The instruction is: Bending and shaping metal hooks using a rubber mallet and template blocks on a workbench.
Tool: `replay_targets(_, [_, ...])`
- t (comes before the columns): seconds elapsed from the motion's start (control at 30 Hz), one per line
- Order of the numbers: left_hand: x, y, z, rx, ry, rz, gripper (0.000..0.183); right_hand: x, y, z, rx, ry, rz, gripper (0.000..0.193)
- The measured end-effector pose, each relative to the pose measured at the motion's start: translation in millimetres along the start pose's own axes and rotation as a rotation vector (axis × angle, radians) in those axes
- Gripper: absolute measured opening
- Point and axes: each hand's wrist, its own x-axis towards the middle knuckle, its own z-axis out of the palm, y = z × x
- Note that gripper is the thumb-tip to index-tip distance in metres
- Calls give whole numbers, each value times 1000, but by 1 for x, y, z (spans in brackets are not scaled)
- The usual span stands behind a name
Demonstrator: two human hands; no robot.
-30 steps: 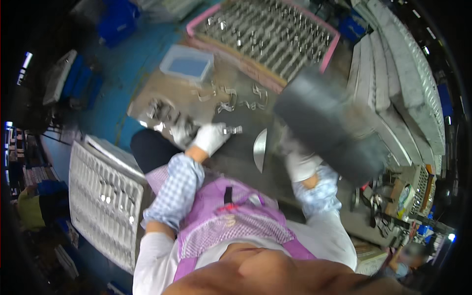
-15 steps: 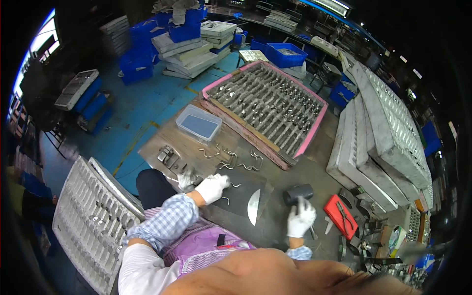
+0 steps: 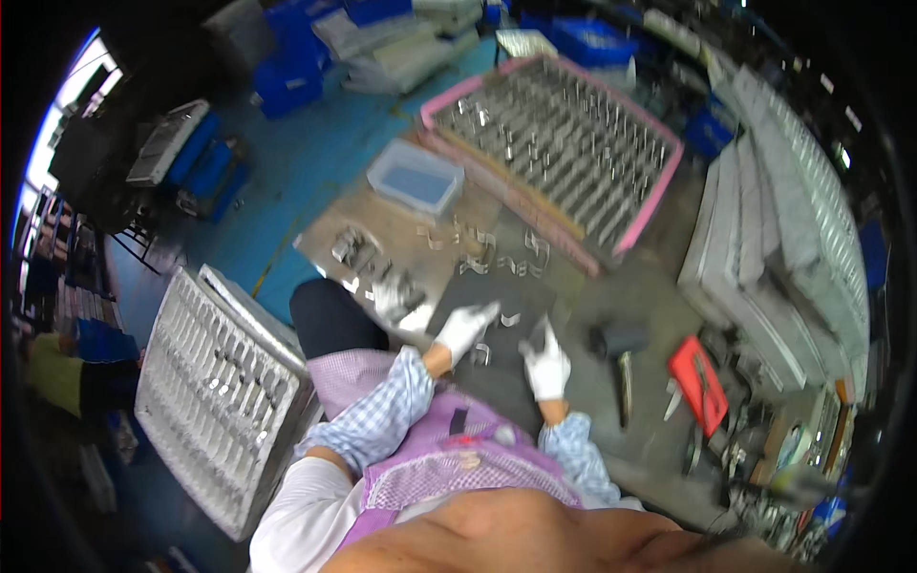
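My gloved left hand (image 3: pixel 465 329) is over the left part of a dark mat (image 3: pixel 497 298), fingers drawn together and pointing right. Whatever its fingertips may hold is too blurred to name. My gloved right hand (image 3: pixel 547 368) is at the mat's right side, fingers pointing away from me around a greyish shape that I cannot make out. Between the hands lie a small bent metal piece (image 3: pixel 510 320) and another bent piece (image 3: pixel 481 355). More bent metal pieces (image 3: pixel 478 265) rest beyond the mat. To the right, a black-headed mallet (image 3: pixel 621 339) lies on the table, its handle toward me.
A pink-edged tray (image 3: pixel 659 196) of metal parts fills the far side. Left of it stands a clear plastic box (image 3: pixel 415 179). Metal blocks (image 3: pixel 355 250) sit at the table's left. A red case (image 3: pixel 697 382) with pliers lies right. Pale ribbed trays (image 3: pixel 215 396) lean left; others (image 3: pixel 745 258) stack right.
My right hand has left the mallet and moved left to the mat, closer to my left hand. The whole view has shifted, with the table appearing higher and farther right.
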Motion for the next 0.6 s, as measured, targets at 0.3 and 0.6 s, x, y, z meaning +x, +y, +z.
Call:
replay_targets(0.3, [-33, 41, 20, -682, 59, -398, 34, 13, -60, -6, 804, -10, 28, 48])
replay_targets(0.6, [-49, 14, 23, -724, 284, -301, 22, 18, -102, -23, 416, -263, 220, 63])
